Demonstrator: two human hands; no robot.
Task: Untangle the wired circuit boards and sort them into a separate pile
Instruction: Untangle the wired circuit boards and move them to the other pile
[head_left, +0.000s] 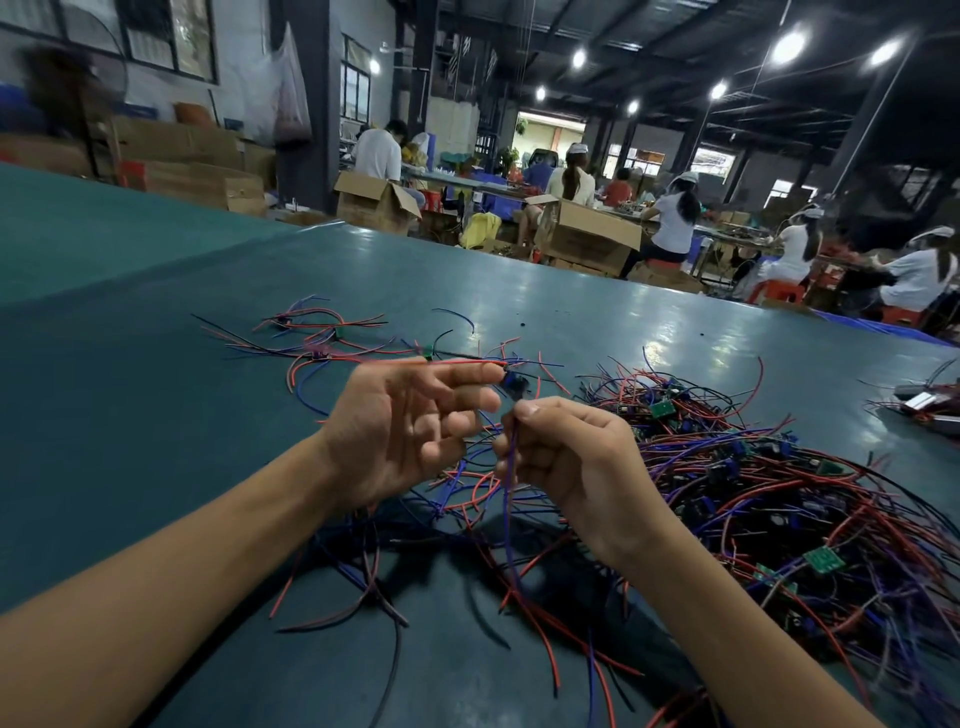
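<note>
glossy teal table (130, 312), factory hall, open surface left | tangled red-blue wired-board heap (779, 493) right | L hand (410, 431) pinches thin red wire (415, 362) | R hand (566, 457) pinches thin blue wire (511, 467)

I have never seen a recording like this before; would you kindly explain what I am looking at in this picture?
There is no machine here: a person works with bare hands. The single picture comes from a camera worn on their head, looking forward and down.

The left hand pinches a small wired circuit board at its fingertips, with a red wire running along the forefinger. The right hand pinches a purple wire that hangs down.

On the green table, a tangled pile of boards and wires lies to the right. A few separated pieces lie spread out farther off on the left. Other workers sit in the background, blurred.
</note>
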